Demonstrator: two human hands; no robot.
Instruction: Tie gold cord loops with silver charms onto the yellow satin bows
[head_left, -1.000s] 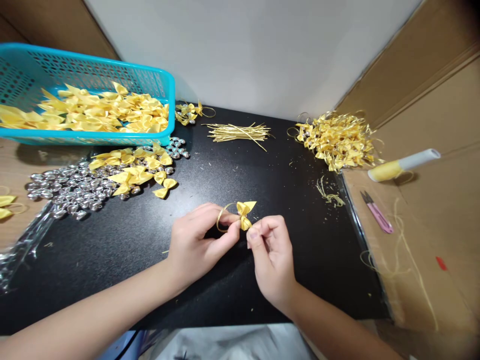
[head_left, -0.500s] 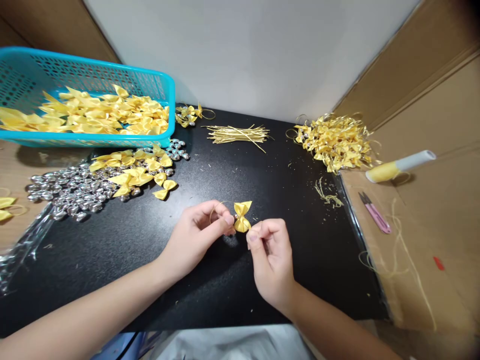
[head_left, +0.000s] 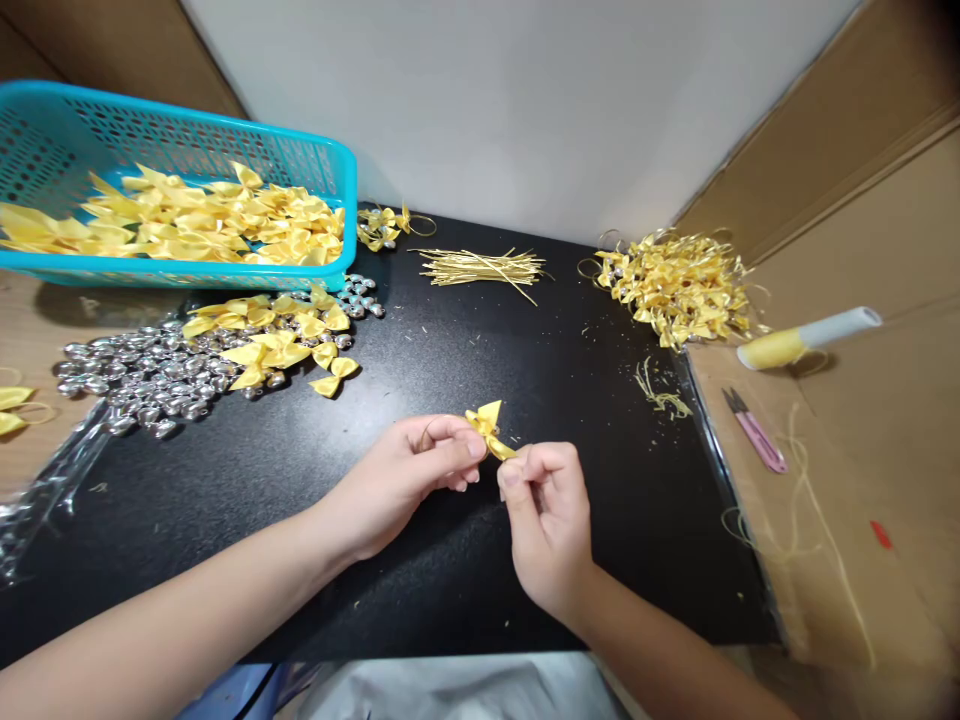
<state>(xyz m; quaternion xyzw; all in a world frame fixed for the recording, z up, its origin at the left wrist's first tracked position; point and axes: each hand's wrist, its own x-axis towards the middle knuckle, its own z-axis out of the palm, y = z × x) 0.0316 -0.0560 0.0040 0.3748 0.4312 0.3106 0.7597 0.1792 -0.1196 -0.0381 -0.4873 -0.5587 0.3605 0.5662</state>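
A small yellow satin bow with a thin gold cord is held between both hands just above the black table. My left hand pinches the bow from the left, its fingers curled over the cord's loop. My right hand is closed in a pinch at the bow's right side, on the cord's end. Loose yellow bows lie on a heap of silver beads at the left.
A teal basket full of yellow bows stands at the back left. Cut gold cords lie at the back middle, a pile of finished bows at the back right. On the cardboard at the right lie pink snips and a thread spool.
The cord loop, wide open a second ago, has closed down under my left fingers. The bow has tilted and both hands have drawn closer together.
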